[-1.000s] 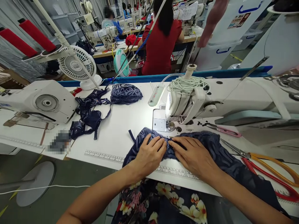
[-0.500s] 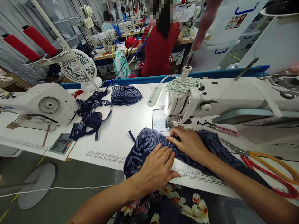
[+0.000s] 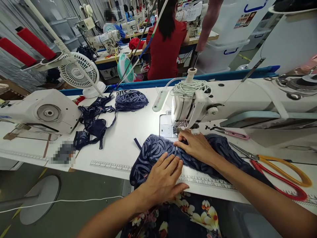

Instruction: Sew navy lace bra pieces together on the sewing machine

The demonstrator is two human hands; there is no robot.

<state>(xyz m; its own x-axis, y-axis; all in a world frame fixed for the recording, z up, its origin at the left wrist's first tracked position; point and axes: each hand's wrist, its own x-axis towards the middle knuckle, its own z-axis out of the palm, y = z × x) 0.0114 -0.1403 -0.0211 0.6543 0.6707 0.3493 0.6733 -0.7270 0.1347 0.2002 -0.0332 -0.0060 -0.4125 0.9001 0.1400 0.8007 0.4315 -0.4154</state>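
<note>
A navy lace bra (image 3: 153, 148) with a pale swirl pattern lies across the table's front, just before the sewing machine's needle area (image 3: 176, 129). My left hand (image 3: 166, 177) rests flat on its near side, fingers stretched out and thumb apart. My right hand (image 3: 195, 145) is bent over the upper edge, thumb and index finger pinching the lace near its middle. Part of the bra is hidden under both hands and the right forearm. A short dark strap (image 3: 137, 143) sticks out at its left end.
Orange-and-red-handled scissors (image 3: 279, 168) lie right of the bra, with pink thread snips (image 3: 232, 133) behind them. Dark straps and cups (image 3: 95, 124) and a folded lace piece (image 3: 131, 100) lie left. A second machine (image 3: 47, 110) and a white fan (image 3: 79, 71) stand beyond. A person in red (image 3: 165, 49) sits ahead.
The whole view has shifted slightly, so things sit a little further left. Both hands keep nearly the same places on the bra.
</note>
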